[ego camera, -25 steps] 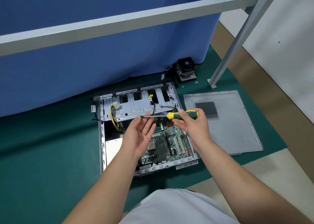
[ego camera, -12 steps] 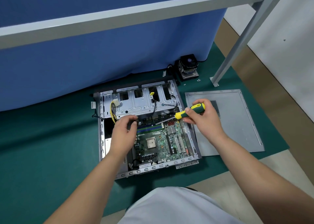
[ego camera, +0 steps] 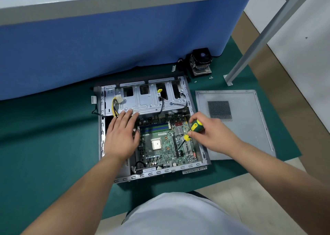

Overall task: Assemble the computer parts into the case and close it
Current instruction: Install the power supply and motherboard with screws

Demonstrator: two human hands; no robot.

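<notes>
My right hand [ego camera: 212,135] grips the yellow-green screwdriver [ego camera: 193,128] at frame center-right, shaft angled down-left w/ tip on the motherboard [ego camera: 160,145] near the expansion slots. My left hand [ego camera: 121,135] lies flat, fingers straight, over the case [ego camera: 160,175] interior's left part, fingertips touching the drive bay bracket [ego camera: 142,99]. Side panel [ego camera: 246,127] lies just right of the case; CPU cooler [ego camera: 200,61] sits upper right, apart.

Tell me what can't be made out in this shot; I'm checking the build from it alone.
Head view only:
- Screwdriver tip: too small and dark against the motherboard to tell whether it sits on a screw.
- Case interior under the left hand: covered by hand.
- Small screws near the CPU cooler: too small to count.
- Side panel near corner: hidden behind the right hand and forearm.
</notes>
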